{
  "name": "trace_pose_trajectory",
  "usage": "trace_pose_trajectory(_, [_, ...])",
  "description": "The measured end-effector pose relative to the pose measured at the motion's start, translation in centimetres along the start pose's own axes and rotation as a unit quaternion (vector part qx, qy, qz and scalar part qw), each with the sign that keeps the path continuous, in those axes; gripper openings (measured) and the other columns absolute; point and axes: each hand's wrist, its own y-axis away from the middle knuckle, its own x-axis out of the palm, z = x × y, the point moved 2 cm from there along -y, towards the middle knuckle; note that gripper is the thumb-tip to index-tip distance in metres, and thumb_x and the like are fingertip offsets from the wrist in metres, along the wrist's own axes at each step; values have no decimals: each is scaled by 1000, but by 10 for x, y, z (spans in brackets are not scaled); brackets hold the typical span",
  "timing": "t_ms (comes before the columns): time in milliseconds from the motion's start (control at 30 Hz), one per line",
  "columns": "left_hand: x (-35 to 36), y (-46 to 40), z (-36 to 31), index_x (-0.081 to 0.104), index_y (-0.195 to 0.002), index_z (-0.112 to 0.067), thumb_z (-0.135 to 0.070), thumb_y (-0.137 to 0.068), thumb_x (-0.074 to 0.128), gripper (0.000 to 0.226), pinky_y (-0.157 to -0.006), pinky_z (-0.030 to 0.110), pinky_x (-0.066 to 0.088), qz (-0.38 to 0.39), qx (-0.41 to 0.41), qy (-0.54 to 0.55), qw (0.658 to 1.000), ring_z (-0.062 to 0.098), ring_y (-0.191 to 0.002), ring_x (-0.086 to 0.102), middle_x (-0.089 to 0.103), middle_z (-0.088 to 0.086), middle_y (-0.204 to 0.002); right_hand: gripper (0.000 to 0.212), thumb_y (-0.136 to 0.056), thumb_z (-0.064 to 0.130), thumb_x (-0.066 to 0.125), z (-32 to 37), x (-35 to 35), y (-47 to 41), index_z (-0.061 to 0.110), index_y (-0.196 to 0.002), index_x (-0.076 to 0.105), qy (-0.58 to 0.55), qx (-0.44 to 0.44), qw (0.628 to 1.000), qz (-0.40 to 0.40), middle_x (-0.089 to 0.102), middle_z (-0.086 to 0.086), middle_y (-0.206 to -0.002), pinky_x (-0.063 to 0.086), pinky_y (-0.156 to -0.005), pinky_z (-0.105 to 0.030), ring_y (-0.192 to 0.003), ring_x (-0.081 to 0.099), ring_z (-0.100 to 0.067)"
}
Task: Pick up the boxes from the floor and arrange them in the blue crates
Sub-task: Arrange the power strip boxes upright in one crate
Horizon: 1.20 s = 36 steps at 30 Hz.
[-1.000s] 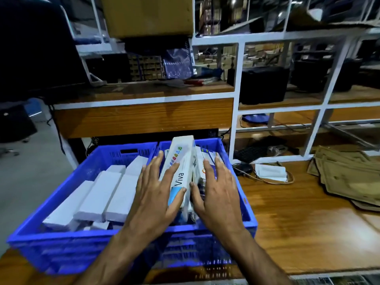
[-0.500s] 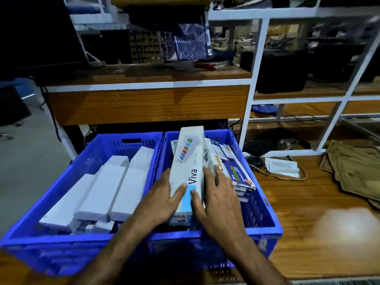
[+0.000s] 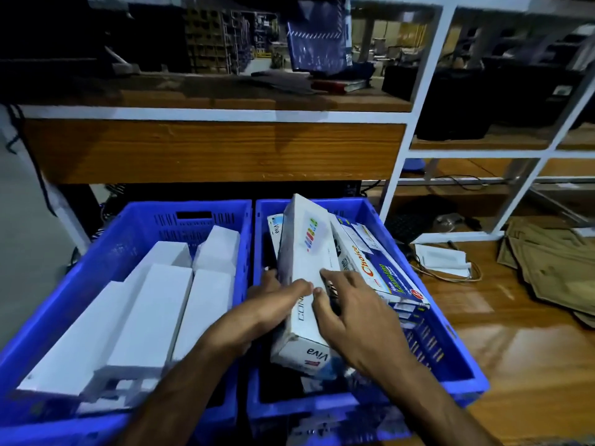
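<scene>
A long white Viva box (image 3: pixel 306 268) is held tilted in the right-hand blue crate (image 3: pixel 450 358), gripped at its left edge by the left hand (image 3: pixel 273 304), thumb across its face, and at its right edge by the right hand (image 3: pixel 351 317), fingers curled down its side. At 3 o'clock of this box a Choice box (image 3: pixel 376 268) is leaned toward the crate's right wall. Plain white boxes (image 3: pixel 151 310) are laid side by side in the left-hand blue crate (image 3: pixel 128 230), at 9 o'clock of the hands, and folded brown cardboard (image 3: pixel 547 268) is seen on the wooden surface (image 3: pixel 515 365) at 3 o'clock.
</scene>
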Motion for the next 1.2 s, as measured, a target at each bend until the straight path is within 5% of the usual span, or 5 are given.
trace_pose_trajectory(133, [1, 3, -6, 46, -130, -43, -94, -45, 66, 101, -99, 45, 52, -5, -3, 22, 1000, 23, -114, 63, 57, -1, -133, 36, -95, 52, 37, 1, -20, -12, 28, -114, 56, 44, -19, 999, 23, 66, 4, -108, 50, -76, -38, -103, 63, -24])
trace_pose_trajectory(400, [22, 44, -49, -11, -156, -34, -76, -82, 45, 101, -113, 47, 36, -113, 36, -223, 968, 35, -144, 32, 9, 12, -162, 69, -82, 30, 58, -13, -33, -49, 36, -145, 31, 111, -108, 979, 129, 66, 3, -121, 54, -81, -42, -112, 61, -27])
trace_pose_trajectory(667, [42, 43, -67, -3, -154, -29, -73, -87, 45, 94, -95, 42, 43, -189, 46, -279, 940, 37, -124, 51, 23, 19, -150, 61, -84, 14, 57, -37, -28, -75, 32, -141, 45, -32, -88, 980, 174, 69, -3, -116, 55, -88, -42, -105, 64, -24])
trace_pose_trajectory(833, [56, 33, -65, -2, -155, -24, -63, -90, 48, 91, -85, 40, 43, -206, 46, -317, 925, 39, -112, 55, 23, 19, -144, 40, -85, 30, 61, -46, -39, -81, 30, -124, 63, -64, -82, 993, 47, 71, 6, -109, 56, -83, -35, -97, 67, -16])
trace_pose_trajectory(1200, [88, 9, -44, 26, -143, -18, -65, -89, 56, 78, -85, 40, 44, -183, 7, -365, 913, 35, -115, 53, 23, 14, -138, 102, -69, 40, 85, -90, -34, -30, 24, -149, 23, 221, -79, 964, 124, 49, -10, -130, 50, -84, -40, -116, 54, -31])
